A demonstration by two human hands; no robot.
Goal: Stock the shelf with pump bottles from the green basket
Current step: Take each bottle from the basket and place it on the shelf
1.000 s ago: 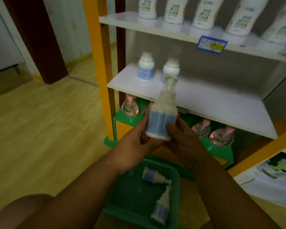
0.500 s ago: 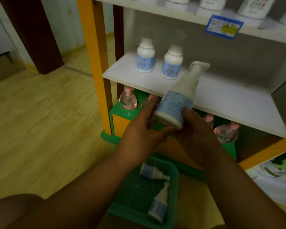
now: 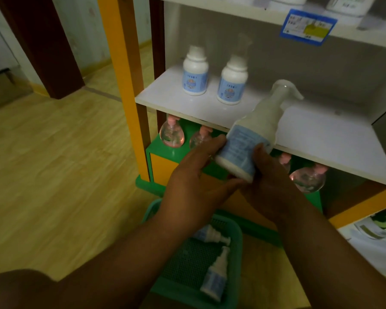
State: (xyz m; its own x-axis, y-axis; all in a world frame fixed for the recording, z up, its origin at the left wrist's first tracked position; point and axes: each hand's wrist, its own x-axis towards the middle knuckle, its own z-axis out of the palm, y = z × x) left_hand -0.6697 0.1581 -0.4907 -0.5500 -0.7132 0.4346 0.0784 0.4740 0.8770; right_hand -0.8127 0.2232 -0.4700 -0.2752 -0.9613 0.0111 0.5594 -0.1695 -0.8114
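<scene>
Pump bottle held in front of the middle shelf, both hands on its lower half, base just below and forward of the shelf's front edge. Left hand: fingers curled against the label's left side, thumb reaching under the base. Right hand: closed round the right side and back of the base, thumb on the label. Long axis tilted, base low and toward the person, pump head up, away and to the right; nozzle points right. So the head already overhangs the shelf board while the base has not cleared the edge. Two matching bottles stand upright at the shelf's left rear, side by side, not touching; open board lies to their right, directly beyond the held bottle. Judgement: the placing turns on swinging the axis upright and lifting the base over the lip; right hand sits nearer the open spot, likely the carrying one. Green basket on the floor below the arms, two more bottles lying flat inside, heads pointing up-frame and right. Stocking roughly half done.
</scene>
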